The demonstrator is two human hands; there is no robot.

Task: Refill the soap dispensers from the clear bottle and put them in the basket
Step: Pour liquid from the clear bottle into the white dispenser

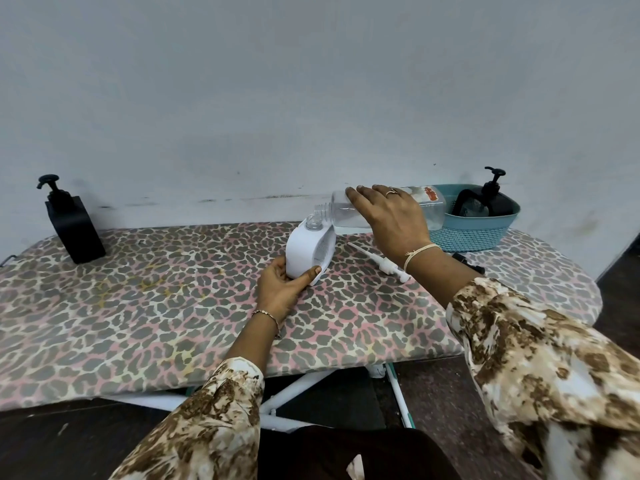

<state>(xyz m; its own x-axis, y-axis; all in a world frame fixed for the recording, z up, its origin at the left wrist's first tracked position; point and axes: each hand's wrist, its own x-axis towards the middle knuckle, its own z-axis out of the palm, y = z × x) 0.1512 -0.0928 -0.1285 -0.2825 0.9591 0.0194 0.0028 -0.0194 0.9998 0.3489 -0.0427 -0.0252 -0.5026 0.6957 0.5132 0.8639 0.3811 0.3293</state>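
I see the right grip (391, 216) clasping the clear bottle (433, 211), held nearly level over the ironing board (138, 306), its long axis left-right, neck pointing left at the open mouth of the white dispenser (304, 251). The left grip (280, 289) holds that upright dispenser mid-board, well left of the basket (474, 233).

One white dispenser (304, 247) in left fingers (311, 271), two black dispensers (74, 230) (495, 202), one clear bottle (434, 211), one basket (474, 233), one pump (379, 263).
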